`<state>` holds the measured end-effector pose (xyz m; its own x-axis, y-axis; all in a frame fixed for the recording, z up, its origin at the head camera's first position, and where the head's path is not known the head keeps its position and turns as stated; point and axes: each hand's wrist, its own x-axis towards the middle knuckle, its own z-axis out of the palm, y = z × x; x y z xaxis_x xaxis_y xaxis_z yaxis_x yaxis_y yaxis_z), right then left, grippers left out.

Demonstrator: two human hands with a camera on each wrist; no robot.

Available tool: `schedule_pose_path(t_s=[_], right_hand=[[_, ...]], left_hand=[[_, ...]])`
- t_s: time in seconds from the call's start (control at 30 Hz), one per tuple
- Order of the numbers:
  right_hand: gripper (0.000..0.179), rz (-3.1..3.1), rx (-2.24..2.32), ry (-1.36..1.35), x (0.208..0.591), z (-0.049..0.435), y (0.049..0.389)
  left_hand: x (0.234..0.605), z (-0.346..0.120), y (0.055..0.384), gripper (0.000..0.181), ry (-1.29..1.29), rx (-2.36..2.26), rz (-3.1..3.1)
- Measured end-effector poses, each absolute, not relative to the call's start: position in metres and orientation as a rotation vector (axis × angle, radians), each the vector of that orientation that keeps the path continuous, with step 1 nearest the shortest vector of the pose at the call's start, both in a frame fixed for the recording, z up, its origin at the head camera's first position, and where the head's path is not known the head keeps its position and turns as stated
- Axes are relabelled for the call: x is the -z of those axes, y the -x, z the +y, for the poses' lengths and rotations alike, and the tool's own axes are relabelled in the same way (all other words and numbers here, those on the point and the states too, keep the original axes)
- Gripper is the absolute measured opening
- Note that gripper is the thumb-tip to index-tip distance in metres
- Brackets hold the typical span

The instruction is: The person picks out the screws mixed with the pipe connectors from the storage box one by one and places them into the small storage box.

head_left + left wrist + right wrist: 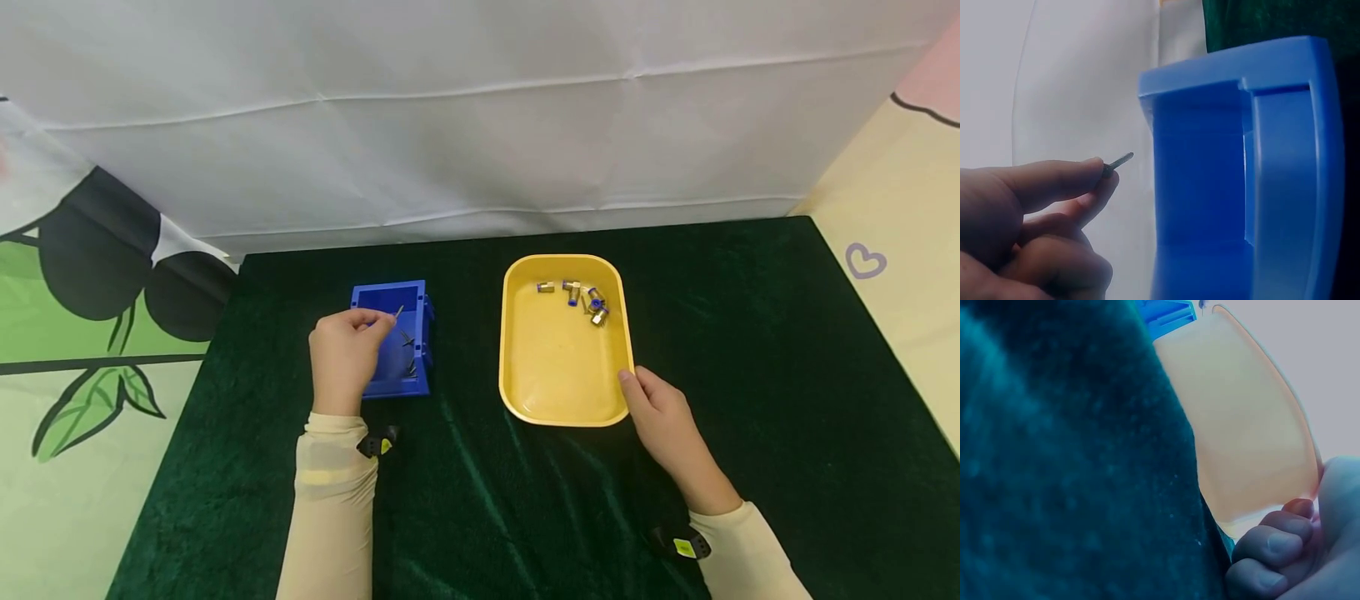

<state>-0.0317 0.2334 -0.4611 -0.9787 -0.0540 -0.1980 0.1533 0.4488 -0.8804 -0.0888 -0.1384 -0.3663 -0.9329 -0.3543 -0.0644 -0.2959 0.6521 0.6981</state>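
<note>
My left hand [347, 354] pinches a small dark screw [1121, 161] between thumb and fingertip, with its shank pointing outward. The hand is above the left side of a blue plastic bin [422, 367], where several more screws [407, 338] lie on the floor. My right hand [662, 412] grips the right rim of a yellow tray [558, 375], thumb over the edge; curled fingers show under that edge in the right wrist view. Several brass push-in fittings [573, 293] with blue collars lie at the tray's far end.
A dark green velvet cloth [465, 517] covers the table, with folds near the front. Behind it hangs a white cloth backdrop [480, 158]. The bin stands left of the tray, with a strip of cloth between them.
</note>
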Motion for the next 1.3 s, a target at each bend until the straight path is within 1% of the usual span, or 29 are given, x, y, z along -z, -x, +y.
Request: schedule_pose_path(t_s=[0.33, 0.6, 1.0, 1.3], right_hand=[[0.050, 2.506, 1.561, -0.074, 0.461, 0.234, 0.031], [0.049, 2.514, 1.539, -0.092, 0.458, 0.234, 0.031], [0.050, 2.510, 1.550, -0.077, 0.456, 0.234, 0.031], [0.051, 2.493, 1.559, -0.083, 0.458, 0.233, 0.031]], left_hand=[[0.372, -0.139, 0.091, 0.028, -0.555, 1.195, -2.803], [0.368, -0.126, 0.095, 0.025, -0.435, 1.257, -2.771], [0.363, -0.067, 0.106, 0.015, -0.149, 1.312, -2.722], [0.351, -0.016, 0.117, 0.018, 0.086, 1.252, -2.801]])
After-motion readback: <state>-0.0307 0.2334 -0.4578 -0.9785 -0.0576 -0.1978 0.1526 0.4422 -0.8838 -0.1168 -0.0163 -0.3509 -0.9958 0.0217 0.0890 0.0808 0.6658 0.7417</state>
